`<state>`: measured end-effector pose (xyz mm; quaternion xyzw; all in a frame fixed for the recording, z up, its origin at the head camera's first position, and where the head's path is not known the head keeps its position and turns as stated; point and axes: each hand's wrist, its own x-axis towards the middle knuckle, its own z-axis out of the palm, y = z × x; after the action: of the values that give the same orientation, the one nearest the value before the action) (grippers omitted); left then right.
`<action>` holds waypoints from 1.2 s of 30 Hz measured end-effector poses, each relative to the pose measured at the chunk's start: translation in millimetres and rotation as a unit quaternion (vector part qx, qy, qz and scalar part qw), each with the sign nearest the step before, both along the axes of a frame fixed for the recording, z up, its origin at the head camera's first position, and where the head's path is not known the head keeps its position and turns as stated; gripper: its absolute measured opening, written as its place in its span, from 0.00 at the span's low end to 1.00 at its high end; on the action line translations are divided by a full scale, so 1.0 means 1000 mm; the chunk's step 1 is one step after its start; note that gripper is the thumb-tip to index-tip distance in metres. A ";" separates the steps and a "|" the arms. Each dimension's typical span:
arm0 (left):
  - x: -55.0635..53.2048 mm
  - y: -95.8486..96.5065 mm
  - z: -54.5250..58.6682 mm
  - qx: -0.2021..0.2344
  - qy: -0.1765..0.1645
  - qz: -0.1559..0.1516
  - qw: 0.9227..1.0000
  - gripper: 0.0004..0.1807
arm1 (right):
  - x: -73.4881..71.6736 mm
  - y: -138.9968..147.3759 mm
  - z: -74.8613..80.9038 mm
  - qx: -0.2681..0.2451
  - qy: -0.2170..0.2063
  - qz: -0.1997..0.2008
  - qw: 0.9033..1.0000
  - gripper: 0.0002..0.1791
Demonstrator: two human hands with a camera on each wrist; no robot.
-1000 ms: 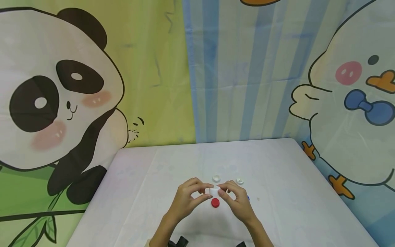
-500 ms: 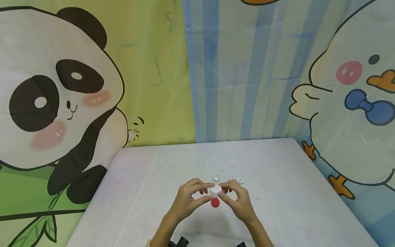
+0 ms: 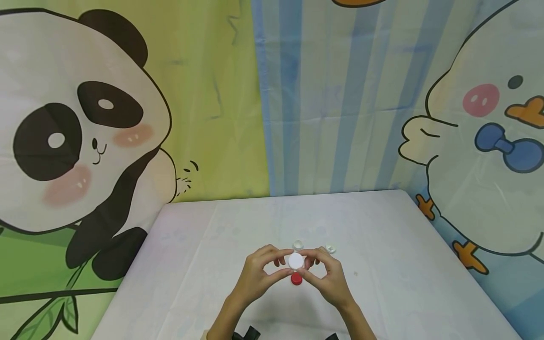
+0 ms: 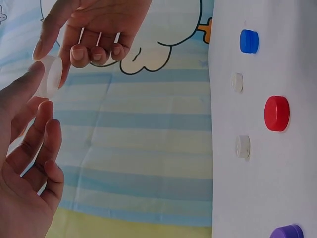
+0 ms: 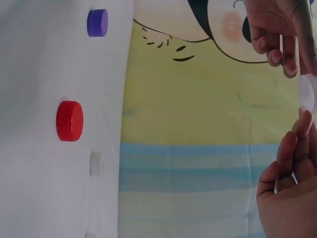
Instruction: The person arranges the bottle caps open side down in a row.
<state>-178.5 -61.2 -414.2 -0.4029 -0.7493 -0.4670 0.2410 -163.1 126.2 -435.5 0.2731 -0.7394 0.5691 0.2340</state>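
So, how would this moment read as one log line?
left hand: pinches round white plastic cap; right hand: pinches same cap; cap: above white table; on table: round red plastic cap, round blue plastic cap

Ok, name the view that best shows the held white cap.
The head view: the white cap shows its round face, nearly whole. The left wrist view has it slanted, partly behind the left hand; the right wrist view crops it.

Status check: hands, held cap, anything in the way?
Left hand and right hand pinching white cap. Held above table. No obstruction visible; red cap below, untouched.
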 end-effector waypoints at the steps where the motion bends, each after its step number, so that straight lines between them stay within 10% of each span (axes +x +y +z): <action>1: 0.000 0.000 0.000 0.000 0.000 0.002 1.000 0.20 | 0.000 0.000 0.000 0.001 0.003 -0.001 1.000 0.17; 19: -0.023 -0.010 -0.038 -0.021 -0.026 0.031 0.999 0.18 | -0.007 -0.008 -0.005 0.020 0.018 -0.008 1.000 0.19; 30: -0.035 -0.018 -0.035 0.005 -0.104 0.033 0.994 0.16 | -0.028 -0.020 -0.019 0.070 -0.066 -0.047 0.994 0.18; 36: -0.056 -0.029 -0.054 -0.014 -0.128 0.063 0.990 0.16 | -0.060 -0.028 -0.049 0.096 -0.114 -0.063 0.987 0.18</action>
<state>-234.9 -90.5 -468.0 -0.2952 -0.8043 -0.4883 0.1661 -222.9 97.8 -484.4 0.1807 -0.8280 0.5073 0.1562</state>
